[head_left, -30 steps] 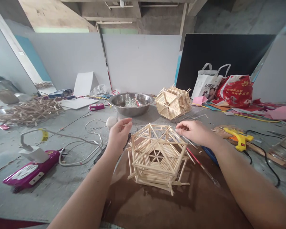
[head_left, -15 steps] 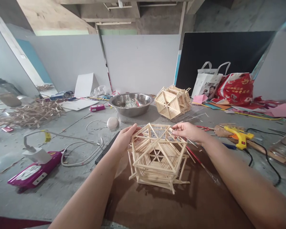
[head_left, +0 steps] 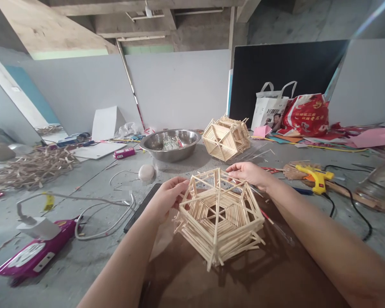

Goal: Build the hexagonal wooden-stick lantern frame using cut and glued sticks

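A hexagonal frame of thin wooden sticks [head_left: 220, 216] is tilted up off the brown board [head_left: 244, 278] in front of me. My left hand [head_left: 167, 199] grips its left rim with fingers curled round the sticks. My right hand [head_left: 248, 173] pinches its far right rim. A second, similar stick frame [head_left: 224, 137] lies on its side farther back on the grey table [head_left: 83, 256].
A steel bowl [head_left: 170, 145] stands behind the frames. A yellow glue gun [head_left: 314, 177] with a black cord lies at the right. A magenta device [head_left: 32, 252], white cables, a black phone [head_left: 141, 207] and a heap of stick offcuts [head_left: 32, 164] lie left. Bags [head_left: 304, 115] stand at the back right.
Both hands came down onto the stick frame and took hold of its rim. The frame has been lifted and tipped, its near side now raised off the board.
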`<state>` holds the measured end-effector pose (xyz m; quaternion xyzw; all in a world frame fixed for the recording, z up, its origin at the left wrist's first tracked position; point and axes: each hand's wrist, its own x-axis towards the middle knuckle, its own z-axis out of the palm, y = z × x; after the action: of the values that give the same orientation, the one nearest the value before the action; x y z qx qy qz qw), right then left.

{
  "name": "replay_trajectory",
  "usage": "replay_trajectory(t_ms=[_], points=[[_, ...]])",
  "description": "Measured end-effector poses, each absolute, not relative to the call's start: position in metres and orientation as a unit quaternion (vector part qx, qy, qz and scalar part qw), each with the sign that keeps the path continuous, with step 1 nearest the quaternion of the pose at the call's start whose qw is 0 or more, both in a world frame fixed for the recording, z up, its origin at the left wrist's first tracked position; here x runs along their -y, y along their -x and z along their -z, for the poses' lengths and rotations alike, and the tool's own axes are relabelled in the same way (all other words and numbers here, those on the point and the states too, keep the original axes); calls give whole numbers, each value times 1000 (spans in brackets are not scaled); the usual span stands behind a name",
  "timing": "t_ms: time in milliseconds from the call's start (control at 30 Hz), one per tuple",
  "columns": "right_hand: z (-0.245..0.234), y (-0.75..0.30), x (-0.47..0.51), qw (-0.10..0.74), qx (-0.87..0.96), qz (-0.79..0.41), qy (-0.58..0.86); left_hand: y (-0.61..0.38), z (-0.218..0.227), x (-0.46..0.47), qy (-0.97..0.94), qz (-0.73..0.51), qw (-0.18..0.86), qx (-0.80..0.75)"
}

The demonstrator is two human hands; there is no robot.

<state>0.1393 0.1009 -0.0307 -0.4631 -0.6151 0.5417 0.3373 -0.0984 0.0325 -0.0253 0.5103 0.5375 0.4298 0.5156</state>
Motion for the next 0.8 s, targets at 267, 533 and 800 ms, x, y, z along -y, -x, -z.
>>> replay_trajectory(t_ms=[267, 533, 800], points=[[30, -139, -99, 316, 693, -455, 462, 95, 27, -32, -519, -403, 492, -571], [22, -143, -95, 345, 734, -349, 469, 98, 27, -34, -653, -445, 154, -593], [-1, -137, -59, 233, 845, -240, 416, 85, 12, -11, -875, -218, 50, -429]])
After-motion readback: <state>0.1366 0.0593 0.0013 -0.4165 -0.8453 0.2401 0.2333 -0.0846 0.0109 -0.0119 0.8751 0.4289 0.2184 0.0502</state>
